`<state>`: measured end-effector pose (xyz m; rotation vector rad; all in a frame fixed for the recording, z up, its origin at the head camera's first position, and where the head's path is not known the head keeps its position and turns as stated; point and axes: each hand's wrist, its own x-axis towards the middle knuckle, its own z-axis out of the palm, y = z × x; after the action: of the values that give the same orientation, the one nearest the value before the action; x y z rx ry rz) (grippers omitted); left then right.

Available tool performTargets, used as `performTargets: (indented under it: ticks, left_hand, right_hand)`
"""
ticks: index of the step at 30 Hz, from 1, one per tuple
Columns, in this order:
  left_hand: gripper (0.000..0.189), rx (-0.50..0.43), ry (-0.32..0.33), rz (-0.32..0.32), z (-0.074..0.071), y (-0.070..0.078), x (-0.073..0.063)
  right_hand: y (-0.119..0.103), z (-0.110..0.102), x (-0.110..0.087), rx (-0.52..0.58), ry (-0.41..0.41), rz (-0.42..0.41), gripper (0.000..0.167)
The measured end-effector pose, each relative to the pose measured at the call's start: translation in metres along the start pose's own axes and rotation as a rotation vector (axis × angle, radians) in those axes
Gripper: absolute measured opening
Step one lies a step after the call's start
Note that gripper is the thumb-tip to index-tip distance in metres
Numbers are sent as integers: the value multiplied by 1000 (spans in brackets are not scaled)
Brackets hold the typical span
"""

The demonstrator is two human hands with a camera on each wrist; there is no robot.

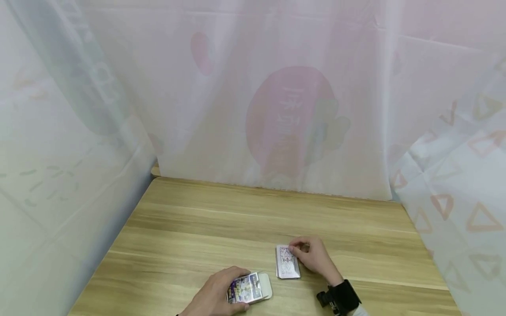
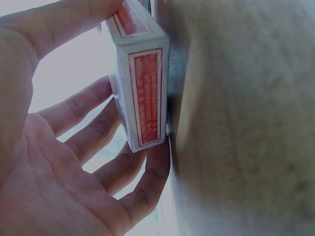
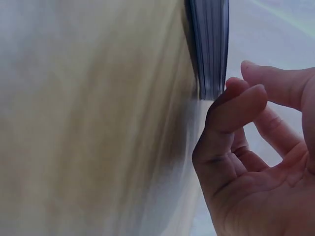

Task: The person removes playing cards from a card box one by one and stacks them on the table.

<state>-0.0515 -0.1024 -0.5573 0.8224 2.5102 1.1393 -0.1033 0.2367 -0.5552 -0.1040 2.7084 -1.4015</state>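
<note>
My left hand [image 1: 218, 289] grips a playing card box [image 1: 246, 289] near the table's front, thumb on one side and fingers round the other. A pale flap [image 1: 266, 285] sticks out at the box's right end. In the left wrist view the box [image 2: 146, 98] shows a white end with a red panel. A deck of playing cards [image 1: 287, 262] lies stacked on the table to the right of the box, patterned back up. My right hand [image 1: 314, 254] is at the deck's far right corner, fingers bent and nothing pinched between them. The right wrist view shows the deck's layered edge [image 3: 210, 49] beside the fingertips.
A wood-grain table [image 1: 189, 237] lies under both hands. Printed translucent sheeting [image 1: 221, 109] hangs along its back edge, with more sheets at the left and right sides. A black device [image 1: 343, 297] is strapped to the right wrist.
</note>
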Motion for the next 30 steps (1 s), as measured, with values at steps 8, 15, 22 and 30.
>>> performTargets:
  ticks: [8,15,22,30]
  left_hand:
    - [72,11,26,-4,2,1,-3]
    - [71,-14,29,5,-1,2,-2]
    - [69,4,68,110,0,-2,1]
    - [67,43,127,235,5,-4,4]
  right_hand:
    - [-19,13,-26,23,41,-15,6]
    - [-42,32,-51,144,6,-125,5]
    - [-51,51,-63,237,-137,-146,11]
    - [-45,65,-71,301,-187,-83,16]
